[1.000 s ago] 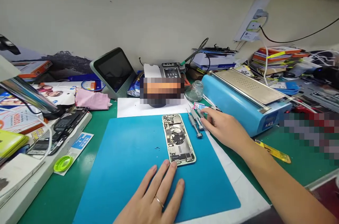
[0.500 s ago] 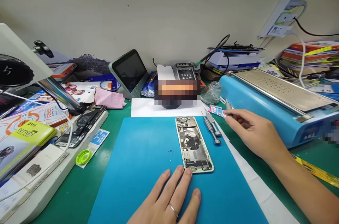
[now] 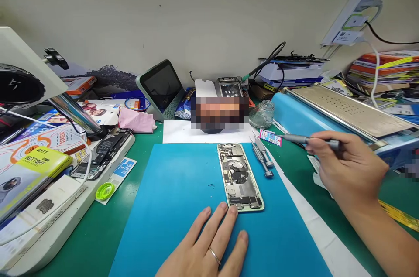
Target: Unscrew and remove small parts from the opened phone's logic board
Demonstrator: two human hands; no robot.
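An opened phone (image 3: 240, 179) lies on the blue mat (image 3: 157, 207), its inner parts exposed. My left hand (image 3: 209, 246), with a ring on one finger, rests palm down with fingers spread, fingertips at the phone's lower left corner. To the right, my right hand (image 3: 350, 168) grips a slim grey screwdriver (image 3: 297, 138) above the table, the thin end pointing left. Two more grey screwdrivers (image 3: 262, 157) lie side by side, right of the phone. Close to the held screwdriver's thin end is a small pink and blue label (image 3: 270, 137).
On the right stands a blue machine with a metal plate (image 3: 343, 107). A glass jar (image 3: 262, 113) and a soldering station (image 3: 231, 88) are at the back. Another opened phone (image 3: 103, 155), a green cap (image 3: 104, 191) and several boxes crowd the left, below a lamp-like stand (image 3: 77, 113).
My right hand has moved right and turned, and the screwdriver in it now shows along its length. The view has shifted slightly. My left hand and the phone keep their places.
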